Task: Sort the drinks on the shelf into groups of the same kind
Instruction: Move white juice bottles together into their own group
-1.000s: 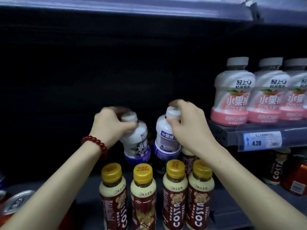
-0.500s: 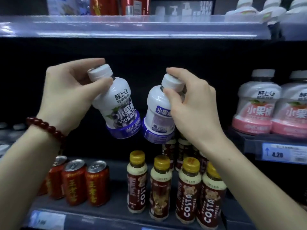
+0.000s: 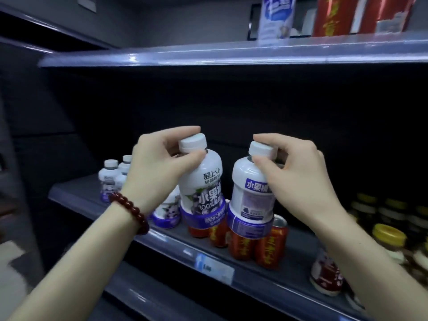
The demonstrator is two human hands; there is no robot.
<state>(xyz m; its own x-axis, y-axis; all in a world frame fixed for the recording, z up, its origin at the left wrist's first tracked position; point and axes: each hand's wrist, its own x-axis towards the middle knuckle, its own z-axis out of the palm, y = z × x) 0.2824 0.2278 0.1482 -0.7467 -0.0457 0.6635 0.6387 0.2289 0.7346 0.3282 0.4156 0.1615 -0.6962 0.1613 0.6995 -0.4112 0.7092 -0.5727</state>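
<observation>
My left hand grips a white bottle with a purple label by its neck and cap. My right hand holds a second purple-label bottle the same way. Both bottles hang upright, side by side, above the grey shelf. Several more purple-label bottles stand at the shelf's left end, and another stands just behind my left wrist. Red cans stand on the shelf directly under the two held bottles.
Brown coffee bottles with yellow caps crowd the shelf's right end. A price tag sits on the shelf's front rail. The shelf above carries a white-blue pack and red cartons. Bare shelf lies between the left purple bottles and the cans.
Both hands have carried the purple-label bottles to the left, from above the coffee bottles to above the red cans. The view has swung left, showing more purple-label bottles.
</observation>
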